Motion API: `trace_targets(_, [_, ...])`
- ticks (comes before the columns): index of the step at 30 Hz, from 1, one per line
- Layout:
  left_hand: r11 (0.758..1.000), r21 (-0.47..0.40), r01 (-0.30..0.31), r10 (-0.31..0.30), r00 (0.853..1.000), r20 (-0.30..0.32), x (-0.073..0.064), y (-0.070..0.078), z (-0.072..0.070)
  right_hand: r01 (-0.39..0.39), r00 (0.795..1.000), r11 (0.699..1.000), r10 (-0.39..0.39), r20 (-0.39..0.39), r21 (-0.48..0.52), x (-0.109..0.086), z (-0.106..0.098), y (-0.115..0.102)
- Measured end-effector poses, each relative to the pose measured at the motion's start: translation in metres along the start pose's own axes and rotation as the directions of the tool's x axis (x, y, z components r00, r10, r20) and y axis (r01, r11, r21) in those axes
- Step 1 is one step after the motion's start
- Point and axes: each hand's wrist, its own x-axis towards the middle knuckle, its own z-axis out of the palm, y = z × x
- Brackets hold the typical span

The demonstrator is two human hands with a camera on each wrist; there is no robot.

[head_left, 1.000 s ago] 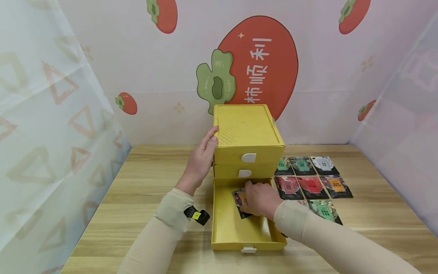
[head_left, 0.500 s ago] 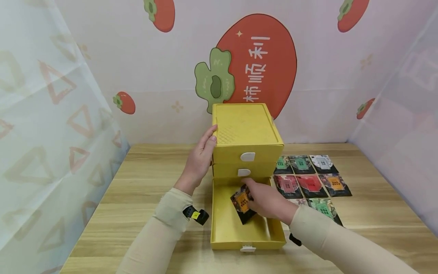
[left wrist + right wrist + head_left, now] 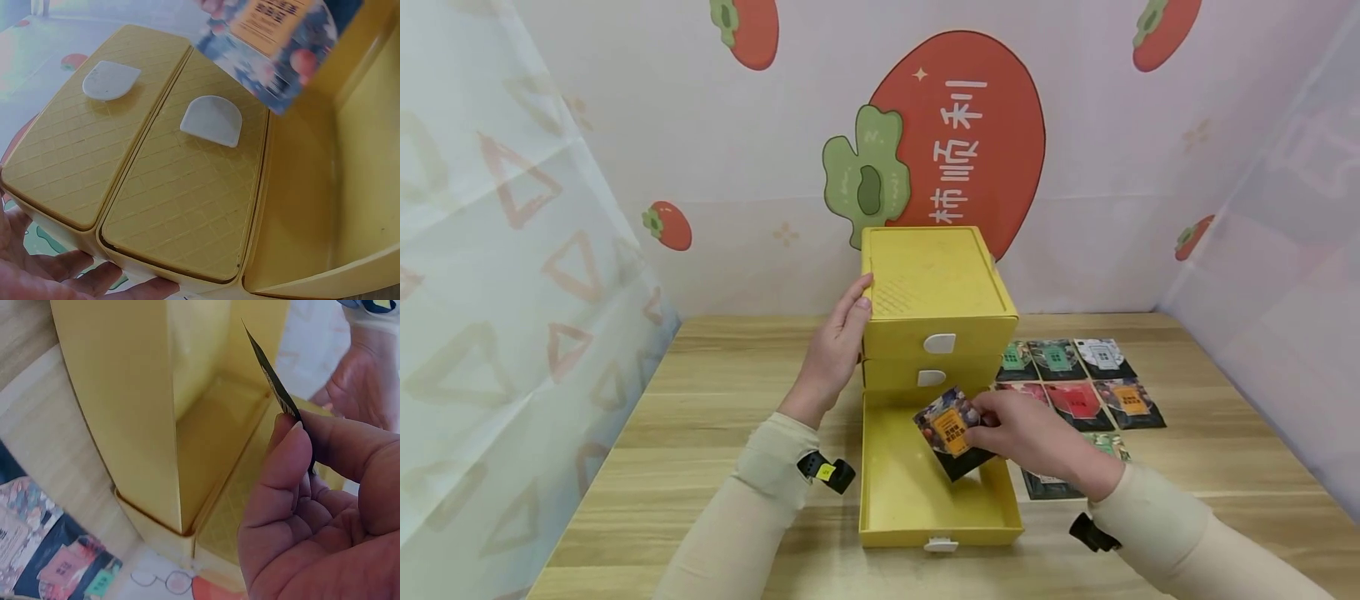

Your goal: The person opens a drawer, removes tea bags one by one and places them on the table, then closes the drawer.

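Observation:
My right hand (image 3: 1037, 433) pinches a flat square sachet (image 3: 953, 425) between thumb and fingers, its orange label and fruit print facing up. The sachet is tilted above the pulled-out bottom drawer (image 3: 891, 496) of a yellow drawer box (image 3: 936, 271). From the right wrist view the sachet (image 3: 275, 381) appears edge-on, thin and dark. My left hand (image 3: 831, 354) rests against the box's left side, fingertips at its top edge. Its extended fingers (image 3: 94, 275) lie along that side in the left wrist view, where both upper drawers stand closed with white tabs (image 3: 212, 120).
Several sachets lie in rows on the wooden table (image 3: 737, 367) right of the box, among them a red one (image 3: 1078, 404), an orange-labelled one (image 3: 1130, 402) and a white one (image 3: 1105, 357). My right forearm partly covers the front row. A printed backdrop (image 3: 775, 167) stands behind.
My right hand has lifted the orange-labelled sachet up from inside the drawer and moved slightly right, turning its face into view. My left hand stays against the box.

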Motion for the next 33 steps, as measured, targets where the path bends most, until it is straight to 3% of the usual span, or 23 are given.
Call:
trace_targets(11, [1.000,0.001,0.010,-0.010,1.000,-0.003,0.000,0.000,-0.003,-0.042,0.999,0.993,0.039,0.025,0.107,-0.009,-0.020,0.006])
trace_targets(17, [1.000,-0.004,0.000,0.000,1.000,-0.004,0.001,-0.001,-0.004,-0.050,0.999,0.993,0.050,0.007,0.108,-0.019,-0.033,0.012])
trace_targets(33, [1.000,-0.022,-0.011,0.011,1.000,0.008,0.001,-0.003,-0.001,-0.140,0.988,0.953,0.153,-0.026,0.269,-0.049,-0.082,0.053])
